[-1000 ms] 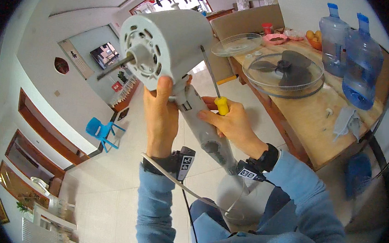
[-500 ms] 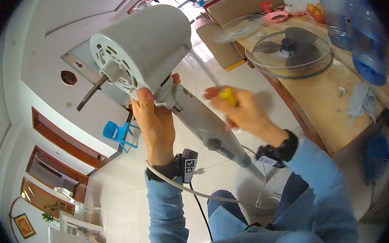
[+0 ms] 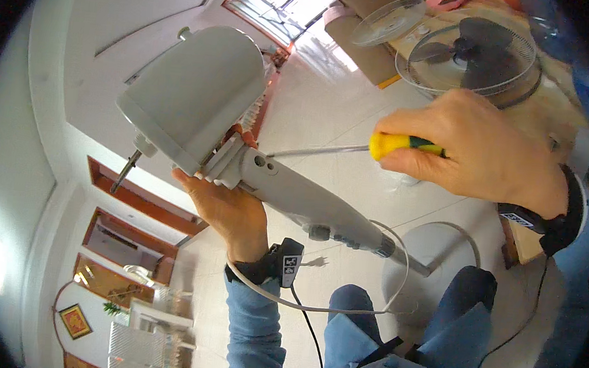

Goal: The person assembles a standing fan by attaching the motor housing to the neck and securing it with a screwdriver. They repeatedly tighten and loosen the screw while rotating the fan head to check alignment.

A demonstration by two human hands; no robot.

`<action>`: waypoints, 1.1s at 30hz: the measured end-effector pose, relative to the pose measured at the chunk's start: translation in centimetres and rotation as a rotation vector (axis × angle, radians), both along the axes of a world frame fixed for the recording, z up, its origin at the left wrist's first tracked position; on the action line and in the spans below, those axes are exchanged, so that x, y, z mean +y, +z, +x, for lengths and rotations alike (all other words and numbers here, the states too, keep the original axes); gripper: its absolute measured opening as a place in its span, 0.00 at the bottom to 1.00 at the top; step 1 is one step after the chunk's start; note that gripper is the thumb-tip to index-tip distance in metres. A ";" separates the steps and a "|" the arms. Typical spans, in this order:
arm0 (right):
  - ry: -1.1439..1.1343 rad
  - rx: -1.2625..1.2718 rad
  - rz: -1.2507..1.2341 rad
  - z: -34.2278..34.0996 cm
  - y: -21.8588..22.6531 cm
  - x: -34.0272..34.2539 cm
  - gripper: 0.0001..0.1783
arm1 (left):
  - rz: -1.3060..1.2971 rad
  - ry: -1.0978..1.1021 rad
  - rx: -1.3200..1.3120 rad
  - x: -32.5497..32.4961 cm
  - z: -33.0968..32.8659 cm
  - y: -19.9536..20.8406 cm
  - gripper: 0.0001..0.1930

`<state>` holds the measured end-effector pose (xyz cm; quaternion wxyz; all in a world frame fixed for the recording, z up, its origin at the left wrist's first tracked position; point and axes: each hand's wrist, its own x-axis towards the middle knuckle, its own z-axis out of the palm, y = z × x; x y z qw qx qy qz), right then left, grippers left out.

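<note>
A grey fan motor housing point(image 3: 193, 98) with a bare metal shaft point(image 3: 125, 171) hangs tilted on its grey fan post point(image 3: 301, 191). My left hand point(image 3: 232, 213) is closed around the underside of the housing, by the neck joint; part of its fingers is hidden behind. In my right hand point(image 3: 480, 148) is a screwdriver point(image 3: 390, 147) with a yellow and black handle. Its long thin blade points left to the top of the post, where the tip meets or passes behind the neck; I cannot tell which. The round fan base point(image 3: 411, 292) stands on the floor near my knees.
At the right, a wooden table carries a wire fan guard point(image 3: 406, 71) with dark fan blades point(image 3: 489, 40). A clear round cover point(image 3: 391, 21) lies beyond it. A pale cable point(image 3: 339, 310) loops from the post past my left wrist. White chairs point(image 3: 140, 346) stand at lower left.
My right hand has moved right and turned, and the screwdriver's blade now shows, pointing at the neck. The housing has tilted so its front vents are mostly out of sight. The view has shifted.
</note>
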<state>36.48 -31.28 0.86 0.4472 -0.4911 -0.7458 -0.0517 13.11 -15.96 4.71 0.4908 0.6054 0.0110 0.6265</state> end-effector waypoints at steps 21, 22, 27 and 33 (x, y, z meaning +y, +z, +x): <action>0.090 0.070 0.051 1.0 1.4 4.3 0.14 | -0.032 -0.137 0.043 1.0 -1.2 -1.2 0.41; 0.080 0.063 0.066 1.0 1.5 4.2 0.14 | -0.025 -0.100 0.035 1.0 -1.1 -1.1 0.41; 0.083 0.084 0.063 0.5 2.3 4.2 0.14 | -0.004 -0.039 0.050 1.2 -1.4 -0.4 0.41; 0.088 0.122 0.053 -0.4 3.1 4.2 0.15 | -0.012 -0.079 0.038 1.6 -2.1 -0.2 0.38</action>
